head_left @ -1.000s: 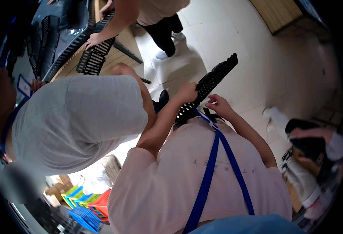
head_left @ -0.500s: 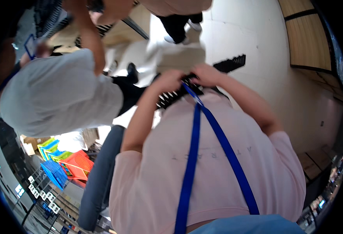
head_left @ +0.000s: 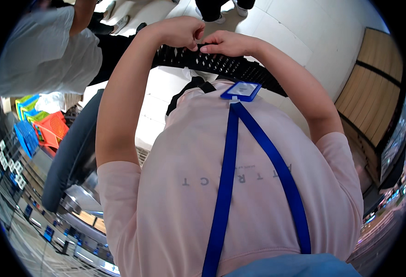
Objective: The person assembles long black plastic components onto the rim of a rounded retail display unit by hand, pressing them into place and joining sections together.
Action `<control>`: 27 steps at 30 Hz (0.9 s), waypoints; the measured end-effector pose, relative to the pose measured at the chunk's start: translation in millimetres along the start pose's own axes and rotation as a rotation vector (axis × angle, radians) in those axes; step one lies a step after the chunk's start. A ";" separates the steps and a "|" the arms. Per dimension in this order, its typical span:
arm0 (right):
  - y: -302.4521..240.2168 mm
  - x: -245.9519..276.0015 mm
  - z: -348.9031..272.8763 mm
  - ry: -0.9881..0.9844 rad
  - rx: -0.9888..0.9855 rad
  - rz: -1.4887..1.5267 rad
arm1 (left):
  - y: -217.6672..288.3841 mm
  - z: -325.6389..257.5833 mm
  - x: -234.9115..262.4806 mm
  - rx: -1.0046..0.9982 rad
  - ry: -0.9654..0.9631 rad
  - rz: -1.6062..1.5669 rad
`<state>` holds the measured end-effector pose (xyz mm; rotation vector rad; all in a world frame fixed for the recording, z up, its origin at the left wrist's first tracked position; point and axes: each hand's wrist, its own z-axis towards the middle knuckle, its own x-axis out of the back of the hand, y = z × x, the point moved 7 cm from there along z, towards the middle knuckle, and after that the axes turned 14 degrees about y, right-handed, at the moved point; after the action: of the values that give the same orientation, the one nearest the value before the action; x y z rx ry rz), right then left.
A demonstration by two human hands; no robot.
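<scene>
A long black strip-shaped panel with rows of slots (head_left: pixel 230 67) runs across in front of my waist, sloping down to the right. My left hand (head_left: pixel 183 32) is closed at its upper edge, thumb pointing down toward the slots. Close beside it, my right hand (head_left: pixel 228 43) pinches the same edge with thumb and bent fingers. A small gap lies between the two hands. Below the panel, a blue-framed badge (head_left: pixel 242 91) hangs on a blue lanyard (head_left: pixel 228 175) over my pink shirt (head_left: pixel 184 207). The panel's left end lies partly behind my left forearm.
A person in a grey-white shirt (head_left: pixel 41 51) stands at the left, another's dark-clad legs (head_left: pixel 210 8) ahead. Coloured plastic baskets (head_left: pixel 50 129) and a dark padded bar (head_left: pixel 71 152) are at left. Wood-slatted units (head_left: pixel 373 87) line the right side of the tiled floor.
Both hands and the black panel have moved farther from my body, with the arms stretched out more. The badge now lies in view on my shirt. The neighbouring person appears farther up and left.
</scene>
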<state>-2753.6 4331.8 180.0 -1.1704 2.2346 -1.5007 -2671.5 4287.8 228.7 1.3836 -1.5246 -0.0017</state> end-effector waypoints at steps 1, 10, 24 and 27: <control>0.7 -1.4 -0.8 -0.017 0.005 0.005 | 3.3 -0.8 1.9 -0.002 0.030 0.095; -8.8 5.4 6.8 0.045 -0.123 0.328 | 9.5 -42.1 43.7 -0.077 0.608 0.799; -28.2 -17.7 49.5 0.350 0.055 0.228 | -36.0 -81.9 49.4 -0.434 0.895 0.564; -43.0 -18.4 45.2 0.423 -0.035 0.131 | -24.4 -121.7 63.3 -0.598 1.195 0.361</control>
<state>-2694.8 4306.4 191.2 -0.7474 2.5495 -1.7945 -2561.7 4305.4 312.6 0.4050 -0.6203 0.4705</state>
